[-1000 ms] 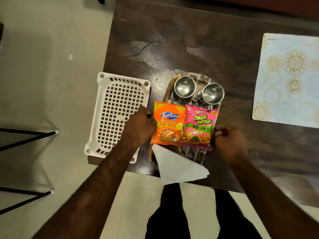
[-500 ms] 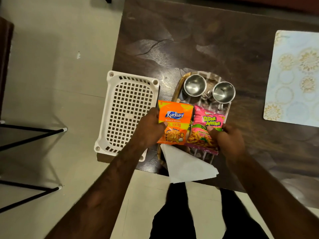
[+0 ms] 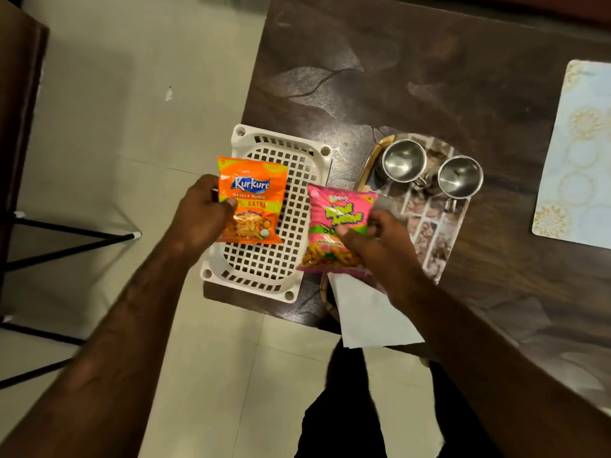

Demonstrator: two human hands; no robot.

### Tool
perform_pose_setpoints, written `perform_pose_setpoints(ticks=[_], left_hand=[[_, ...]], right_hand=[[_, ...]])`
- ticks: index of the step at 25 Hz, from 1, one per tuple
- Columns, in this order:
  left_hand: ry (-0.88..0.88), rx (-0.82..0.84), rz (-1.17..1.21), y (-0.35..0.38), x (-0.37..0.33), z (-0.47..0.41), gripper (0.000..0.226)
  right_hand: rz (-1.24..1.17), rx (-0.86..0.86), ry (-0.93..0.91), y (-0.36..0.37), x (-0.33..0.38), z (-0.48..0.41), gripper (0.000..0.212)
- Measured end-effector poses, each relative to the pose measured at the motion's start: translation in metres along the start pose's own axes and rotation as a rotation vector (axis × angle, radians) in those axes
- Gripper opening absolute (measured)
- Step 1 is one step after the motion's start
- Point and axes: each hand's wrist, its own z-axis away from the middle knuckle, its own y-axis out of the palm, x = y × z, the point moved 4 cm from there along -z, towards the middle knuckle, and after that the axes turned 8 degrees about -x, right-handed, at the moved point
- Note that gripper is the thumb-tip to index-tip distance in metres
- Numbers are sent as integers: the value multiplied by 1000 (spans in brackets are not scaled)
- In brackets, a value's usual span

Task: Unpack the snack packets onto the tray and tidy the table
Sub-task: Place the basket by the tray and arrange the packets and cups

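Black trousers (image 3: 344,411) — 2 bare forearms (image 3: 132,309)

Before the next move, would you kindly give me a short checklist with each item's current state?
1. Left hand grips orange packet securely: ok.
2. Right hand grips pink packet securely: ok.
3. Tray has bare space beside the steel cups: ok.
4. Packets on tray: not ok; the orange one is above the white basket.
5. Napkin fully on the table: not ok, it overhangs the edge.

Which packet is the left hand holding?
The orange packet: the left hand grips it over the white basket; the right hand holds the pink packet, nearer the tray.
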Motion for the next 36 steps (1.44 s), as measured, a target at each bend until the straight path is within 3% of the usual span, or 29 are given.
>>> perform_pose_setpoints(ticks=[4, 8, 11, 13, 14, 16, 19, 21, 24, 27, 32, 36], left_hand=[[-19, -29, -148, -6, 8, -11, 34], [-23, -6, -200, -2, 18, -7, 40], [115, -196, -456, -7, 17, 4, 55], [286, -357, -504, -7, 5, 24, 47], [332, -349, -465, 1, -1, 37, 38], [300, -130, -342, 34, -7, 63, 19], [131, 458, -459, 103, 6, 115, 32], [-87, 610, -461, 131, 31, 146, 36], [-351, 625, -378, 149, 64, 168, 49], [-582, 688, -156, 161, 71, 181, 46], [-532, 643, -58, 167, 63, 178, 33], [-475, 588, -82, 168, 57, 168, 24]], right_hand=[[57, -17, -15, 46, 15, -14, 38], [118, 78, 29, 57, 12, -13, 40], [150, 50, 17, 31, 0, -7, 31], [250, -18, 9, -2, -13, -3, 24], [382, -44, -16, -21, -20, -2, 22], [614, -38, -33, -51, -35, 2, 22], [826, 44, -64, -71, -50, 9, 19], [902, 140, -96, -71, -57, 13, 20], [929, 235, -141, -68, -61, 13, 30], [928, 247, -184, -64, -62, 10, 28], [860, 268, -317, -54, -50, 5, 18], [909, 246, -379, -49, -40, -3, 28]])
